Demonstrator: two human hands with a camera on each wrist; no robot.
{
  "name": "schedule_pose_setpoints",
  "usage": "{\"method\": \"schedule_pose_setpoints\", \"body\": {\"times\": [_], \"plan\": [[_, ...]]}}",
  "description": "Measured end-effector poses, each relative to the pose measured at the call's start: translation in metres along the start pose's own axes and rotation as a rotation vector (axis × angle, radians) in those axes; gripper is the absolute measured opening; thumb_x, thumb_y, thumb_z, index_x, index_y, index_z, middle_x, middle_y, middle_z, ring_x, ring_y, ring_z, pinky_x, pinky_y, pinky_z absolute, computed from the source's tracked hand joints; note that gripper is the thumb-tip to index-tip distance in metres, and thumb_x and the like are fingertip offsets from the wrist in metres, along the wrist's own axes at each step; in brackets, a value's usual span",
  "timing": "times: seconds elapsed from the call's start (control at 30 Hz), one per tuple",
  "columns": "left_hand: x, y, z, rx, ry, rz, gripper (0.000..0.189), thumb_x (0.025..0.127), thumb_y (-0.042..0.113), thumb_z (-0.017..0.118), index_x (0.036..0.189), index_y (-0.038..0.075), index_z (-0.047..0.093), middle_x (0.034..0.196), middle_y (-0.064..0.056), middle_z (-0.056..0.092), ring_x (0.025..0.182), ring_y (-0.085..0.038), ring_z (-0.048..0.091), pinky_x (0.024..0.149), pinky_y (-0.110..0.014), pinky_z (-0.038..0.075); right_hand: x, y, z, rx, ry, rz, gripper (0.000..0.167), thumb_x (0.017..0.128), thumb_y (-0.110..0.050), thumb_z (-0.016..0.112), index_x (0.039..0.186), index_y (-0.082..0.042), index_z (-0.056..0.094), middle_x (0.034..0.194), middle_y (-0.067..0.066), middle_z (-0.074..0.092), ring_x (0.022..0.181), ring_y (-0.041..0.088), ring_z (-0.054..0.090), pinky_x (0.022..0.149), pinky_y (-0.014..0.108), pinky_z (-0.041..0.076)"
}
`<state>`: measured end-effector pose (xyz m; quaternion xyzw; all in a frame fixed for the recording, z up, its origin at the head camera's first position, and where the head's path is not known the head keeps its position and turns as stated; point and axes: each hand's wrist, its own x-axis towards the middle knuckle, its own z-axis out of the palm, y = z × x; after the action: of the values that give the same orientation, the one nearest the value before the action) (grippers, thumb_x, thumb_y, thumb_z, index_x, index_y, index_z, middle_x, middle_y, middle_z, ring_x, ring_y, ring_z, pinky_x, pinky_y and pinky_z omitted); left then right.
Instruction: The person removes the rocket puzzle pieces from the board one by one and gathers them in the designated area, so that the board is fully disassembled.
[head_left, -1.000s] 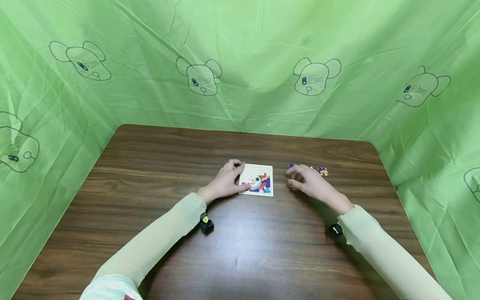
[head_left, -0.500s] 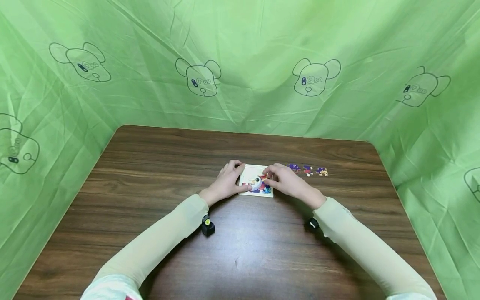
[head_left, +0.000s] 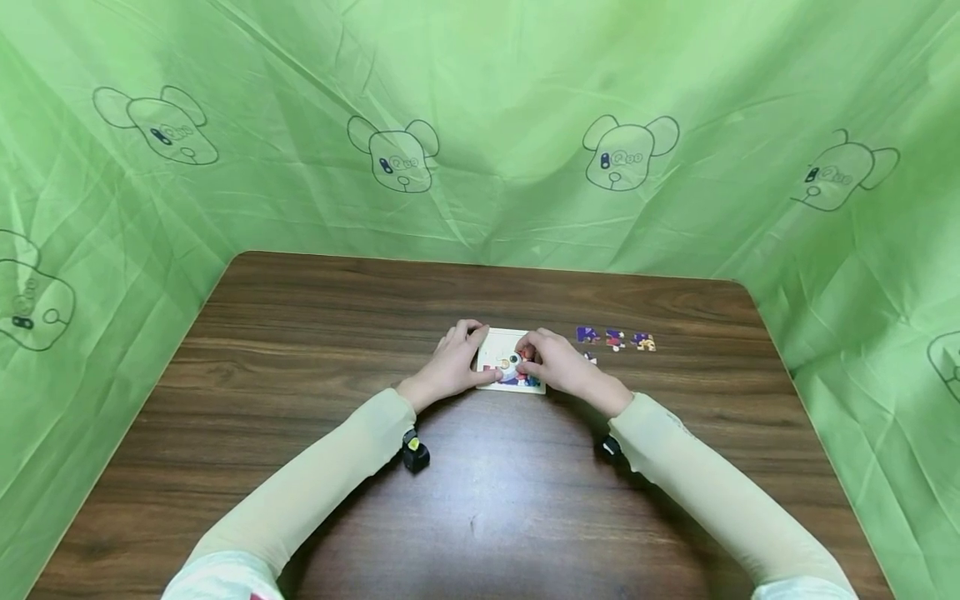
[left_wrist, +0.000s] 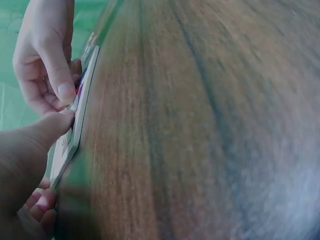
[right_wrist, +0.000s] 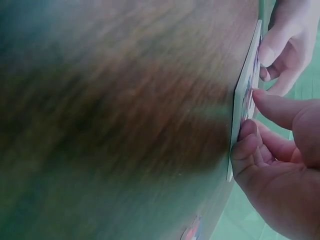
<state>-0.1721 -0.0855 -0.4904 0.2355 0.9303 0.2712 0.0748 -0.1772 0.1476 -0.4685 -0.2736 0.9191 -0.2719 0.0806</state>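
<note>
A square jigsaw puzzle with a pale frame [head_left: 498, 332] lies on the table, a colourful animal picture partly filling it. My left hand [head_left: 450, 361] grips its left side, thumb over the front corner and fingers along the far edge. Over the right part of the puzzle, my right hand [head_left: 558, 362] holds a puzzle piece between thumb and bent fingers, which mostly cover it. In the right wrist view, the right thumb and fingertips sit right at the puzzle's surface. The left wrist view shows both thumbs close together over the puzzle frame [left_wrist: 75, 142].
Several loose pieces lie to the right of the puzzle: a purple piece [head_left: 587, 335], a red-and-purple piece [head_left: 615, 339] and a yellow-and-purple piece [head_left: 643, 342] among them. The wooden table [head_left: 480, 500] is ringed by green cloth [head_left: 495, 200] at the back and sides.
My right hand has moved left from the loose pieces onto the puzzle, uncovering the pieces it hid before. The left hand has stayed at the frame's left side.
</note>
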Motion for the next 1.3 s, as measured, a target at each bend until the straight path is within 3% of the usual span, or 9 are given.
{"method": "schedule_pose_setpoints", "body": {"times": [0.3, 0.53, 0.87, 1.3], "plan": [[-0.0001, 0.005, 0.0064, 0.031, 0.038, -0.04, 0.092, 0.092, 0.051, 0.075, 0.158, -0.003, 0.039, 0.145, -0.02, 0.044, 0.128, -0.036, 0.046, 0.107, -0.05, 0.04, 0.0, -0.0042, -0.0023, 0.005, -0.013, 0.015, 0.023, 0.092, -0.009, 0.078, 0.109, 0.001, 0.066, 0.094, 0.008, 0.061, 0.085, 0.02, 0.058, 0.079, 0.037, 0.052], [-0.0001, 0.0069, 0.0071, 0.035, 0.031, -0.057, 0.092, 0.092, 0.05, 0.076, 0.157, -0.003, 0.039, 0.143, -0.02, 0.044, 0.127, -0.036, 0.047, 0.107, -0.049, 0.04, -0.0011, -0.0045, -0.0008, 0.025, -0.032, 0.046, 0.025, 0.094, -0.009, 0.077, 0.111, 0.001, 0.062, 0.102, 0.012, 0.06, 0.091, 0.022, 0.058, 0.084, 0.039, 0.052], [0.0012, 0.0087, 0.0047, 0.044, 0.018, -0.068, 0.093, 0.092, 0.051, 0.076, 0.158, -0.002, 0.038, 0.141, -0.019, 0.044, 0.125, -0.033, 0.046, 0.105, -0.047, 0.04, -0.0029, -0.0052, -0.0001, 0.055, 0.023, 0.011, 0.024, 0.094, -0.004, 0.076, 0.11, -0.001, 0.058, 0.098, 0.011, 0.059, 0.087, 0.023, 0.058, 0.08, 0.038, 0.051], [0.001, 0.008, 0.0048, 0.048, 0.017, -0.068, 0.093, 0.092, 0.052, 0.076, 0.158, -0.002, 0.038, 0.142, -0.019, 0.044, 0.125, -0.033, 0.046, 0.105, -0.046, 0.041, 0.0002, -0.0058, 0.0002, 0.076, 0.028, 0.078, 0.024, 0.093, -0.007, 0.077, 0.11, -0.003, 0.062, 0.094, 0.007, 0.063, 0.083, 0.019, 0.059, 0.076, 0.035, 0.05]]}}
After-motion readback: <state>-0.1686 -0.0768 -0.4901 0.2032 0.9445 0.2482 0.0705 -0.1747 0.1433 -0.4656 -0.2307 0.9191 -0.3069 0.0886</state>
